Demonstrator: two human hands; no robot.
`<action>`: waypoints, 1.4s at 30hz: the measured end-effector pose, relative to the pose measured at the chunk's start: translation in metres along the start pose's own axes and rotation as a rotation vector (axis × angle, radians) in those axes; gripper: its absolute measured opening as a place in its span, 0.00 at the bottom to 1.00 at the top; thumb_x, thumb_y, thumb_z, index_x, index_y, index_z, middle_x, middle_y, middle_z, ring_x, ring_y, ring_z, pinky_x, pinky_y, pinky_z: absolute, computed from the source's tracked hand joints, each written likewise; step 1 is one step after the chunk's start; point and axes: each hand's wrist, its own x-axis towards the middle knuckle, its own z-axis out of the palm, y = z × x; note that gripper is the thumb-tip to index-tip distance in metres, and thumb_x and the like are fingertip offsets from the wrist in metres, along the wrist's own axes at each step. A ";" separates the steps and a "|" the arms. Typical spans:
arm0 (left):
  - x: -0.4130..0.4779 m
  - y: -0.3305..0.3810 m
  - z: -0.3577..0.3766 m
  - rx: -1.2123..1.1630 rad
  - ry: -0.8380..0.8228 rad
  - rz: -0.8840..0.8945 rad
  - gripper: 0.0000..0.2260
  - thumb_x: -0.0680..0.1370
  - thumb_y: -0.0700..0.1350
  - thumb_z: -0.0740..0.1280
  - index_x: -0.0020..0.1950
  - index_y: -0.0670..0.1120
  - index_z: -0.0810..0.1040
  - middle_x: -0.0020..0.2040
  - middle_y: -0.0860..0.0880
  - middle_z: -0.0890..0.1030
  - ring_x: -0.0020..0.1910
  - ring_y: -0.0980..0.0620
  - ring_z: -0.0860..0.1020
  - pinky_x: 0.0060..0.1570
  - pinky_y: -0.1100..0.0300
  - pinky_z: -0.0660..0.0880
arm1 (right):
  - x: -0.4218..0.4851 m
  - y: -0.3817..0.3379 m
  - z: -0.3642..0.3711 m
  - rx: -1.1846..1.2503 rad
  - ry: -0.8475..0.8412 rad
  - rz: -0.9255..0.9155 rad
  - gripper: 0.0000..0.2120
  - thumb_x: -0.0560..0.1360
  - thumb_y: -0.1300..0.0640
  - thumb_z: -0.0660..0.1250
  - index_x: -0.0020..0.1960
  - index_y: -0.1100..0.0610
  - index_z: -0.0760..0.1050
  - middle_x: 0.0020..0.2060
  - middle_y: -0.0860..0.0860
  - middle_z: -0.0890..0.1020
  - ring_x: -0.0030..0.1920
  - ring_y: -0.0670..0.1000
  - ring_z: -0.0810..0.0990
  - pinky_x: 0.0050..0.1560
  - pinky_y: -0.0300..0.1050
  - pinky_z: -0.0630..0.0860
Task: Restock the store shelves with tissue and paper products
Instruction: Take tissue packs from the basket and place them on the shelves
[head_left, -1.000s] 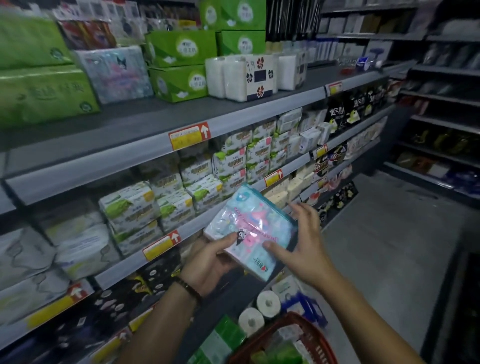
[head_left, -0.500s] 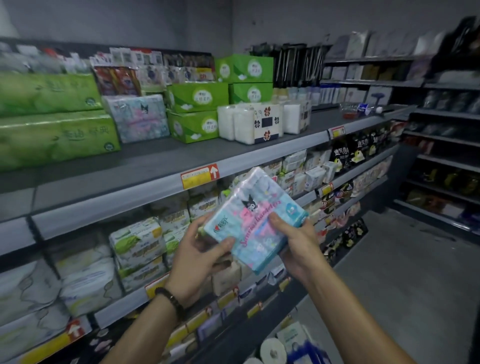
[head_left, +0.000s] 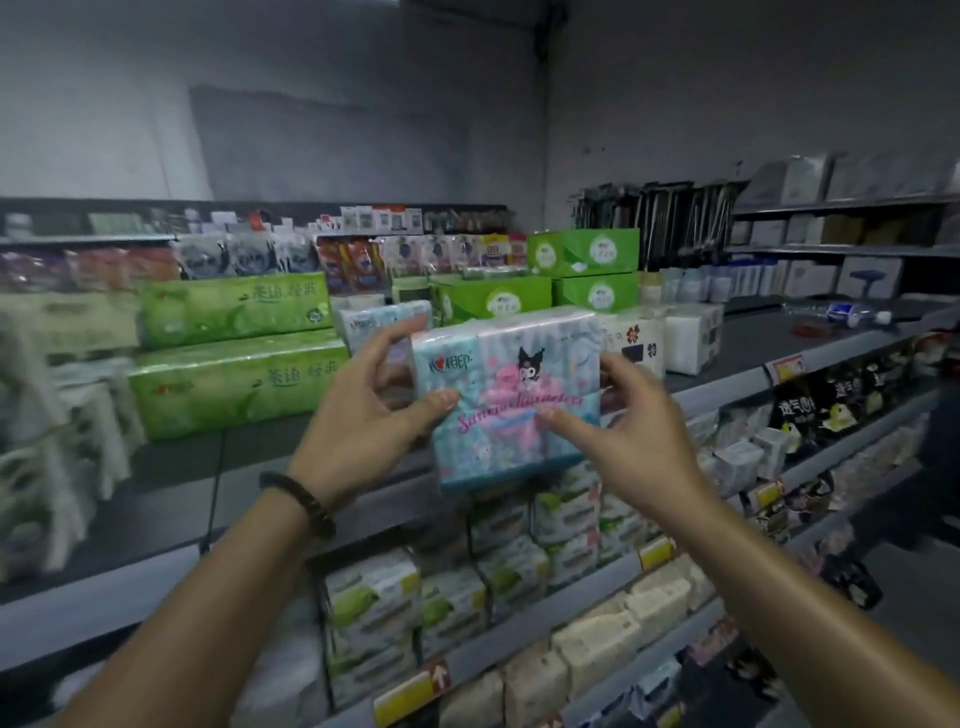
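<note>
Both hands are at the top shelf (head_left: 171, 483) level. The left hand (head_left: 363, 421) and right hand (head_left: 639, 431) hold the blue-and-pink cartoon tissue pack (head_left: 511, 395) by its side edges, thumbs pressed on the front — each grip clamped on the wrapper. The pack hangs upright in the air before the shelf's front edge, with green tissue bundles (head_left: 234, 343) stacked to the left and a matching pack (head_left: 382, 325) just behind the left hand's fingers.
</note>
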 end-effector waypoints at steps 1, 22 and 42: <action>0.015 0.002 -0.009 -0.010 0.018 -0.024 0.34 0.76 0.38 0.76 0.77 0.58 0.68 0.58 0.49 0.86 0.52 0.49 0.88 0.48 0.46 0.86 | 0.015 -0.008 0.008 -0.026 0.021 -0.010 0.23 0.70 0.40 0.81 0.62 0.43 0.79 0.55 0.43 0.84 0.50 0.44 0.82 0.48 0.47 0.80; 0.213 -0.106 -0.111 0.166 0.287 -0.109 0.21 0.74 0.46 0.80 0.61 0.54 0.74 0.52 0.48 0.86 0.48 0.46 0.86 0.48 0.42 0.85 | 0.259 -0.067 0.192 -0.886 -0.481 -0.368 0.48 0.75 0.34 0.72 0.86 0.46 0.50 0.85 0.53 0.58 0.84 0.60 0.54 0.81 0.69 0.54; 0.199 -0.137 -0.103 1.300 0.126 -0.086 0.37 0.72 0.64 0.73 0.73 0.46 0.67 0.71 0.44 0.73 0.67 0.38 0.71 0.65 0.43 0.68 | 0.296 -0.055 0.260 -0.926 -0.654 -0.329 0.31 0.78 0.63 0.74 0.73 0.38 0.70 0.67 0.52 0.73 0.63 0.58 0.78 0.48 0.50 0.78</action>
